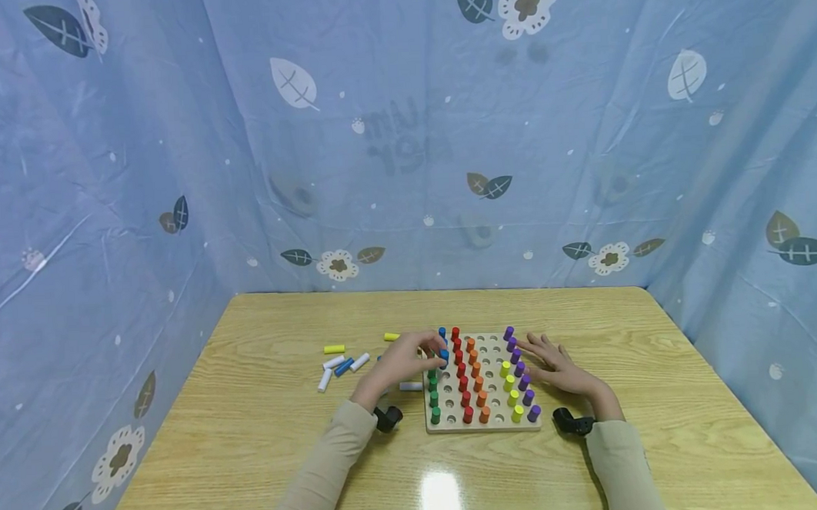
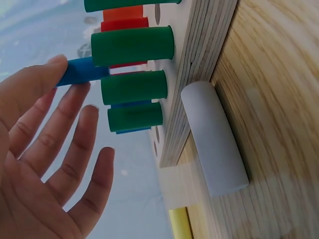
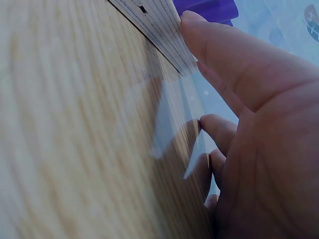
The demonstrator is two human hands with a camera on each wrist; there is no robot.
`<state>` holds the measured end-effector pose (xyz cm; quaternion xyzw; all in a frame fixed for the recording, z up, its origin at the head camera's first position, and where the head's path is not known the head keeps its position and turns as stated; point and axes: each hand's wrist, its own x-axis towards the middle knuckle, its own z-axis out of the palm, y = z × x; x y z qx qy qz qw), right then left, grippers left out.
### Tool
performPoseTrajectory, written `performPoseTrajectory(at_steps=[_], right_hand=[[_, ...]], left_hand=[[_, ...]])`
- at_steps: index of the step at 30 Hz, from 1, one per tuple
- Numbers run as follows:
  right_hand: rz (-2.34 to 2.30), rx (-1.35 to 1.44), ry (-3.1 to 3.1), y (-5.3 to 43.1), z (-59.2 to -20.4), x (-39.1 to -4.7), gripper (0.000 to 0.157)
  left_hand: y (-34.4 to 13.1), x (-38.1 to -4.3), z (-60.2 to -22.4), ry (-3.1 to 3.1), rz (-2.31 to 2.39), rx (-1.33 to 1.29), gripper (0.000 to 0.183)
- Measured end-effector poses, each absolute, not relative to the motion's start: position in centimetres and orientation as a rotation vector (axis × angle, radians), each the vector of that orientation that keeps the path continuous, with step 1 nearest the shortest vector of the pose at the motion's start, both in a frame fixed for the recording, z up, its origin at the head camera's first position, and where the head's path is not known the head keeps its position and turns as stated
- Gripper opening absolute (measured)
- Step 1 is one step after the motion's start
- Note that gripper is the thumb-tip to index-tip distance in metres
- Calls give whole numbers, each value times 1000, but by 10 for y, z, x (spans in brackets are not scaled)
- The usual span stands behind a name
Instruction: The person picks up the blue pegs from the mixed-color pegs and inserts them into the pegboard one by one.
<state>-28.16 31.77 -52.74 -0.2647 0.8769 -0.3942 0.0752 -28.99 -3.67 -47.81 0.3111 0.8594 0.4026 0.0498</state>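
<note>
A wooden pegboard [image 1: 483,427] holds rows of coloured pegs. Between thumb and fingertips, my left hand [image 1: 402,363] pinches a blue peg [image 2: 79,71] over the board's left part, beside the green pegs [image 2: 132,46]. Whether the peg's lower end sits in a hole is hidden. My right hand [image 1: 560,370] lies at the right side of the board, fingers extended, near the purple pegs [image 1: 524,383]. In the right wrist view its thumb touches the board's edge [image 3: 159,30]. Red pegs [image 1: 464,384], orange pegs [image 1: 481,399] and yellow pegs [image 1: 513,398] stand in other columns.
Left of the board, loose white pegs [image 1: 325,380], a blue peg [image 1: 343,367] and a yellow peg [image 1: 333,349] lie on the wooden table [image 1: 251,433]. One white peg [image 2: 214,139] lies close against the board's left side. A blue curtain [image 1: 402,132] hangs behind.
</note>
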Motion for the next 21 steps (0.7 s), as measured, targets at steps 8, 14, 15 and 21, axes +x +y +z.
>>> performPoseTrajectory(at_steps=[8, 14, 15, 21], right_hand=[[-1175, -784, 2632, 318, -527, -282, 57], [-1177, -796, 2631, 318, -527, -281, 57], [-1177, -797, 2632, 318, -527, -281, 57], [-1174, -809, 2640, 318, -528, -281, 56]], left_hand=[[-33, -292, -483, 2620, 1188, 937, 17], [-32, -292, -483, 2616, 1163, 913, 16], [-32, -291, -482, 2619, 1158, 911, 16], [-31, -288, -479, 2652, 1111, 931, 17]])
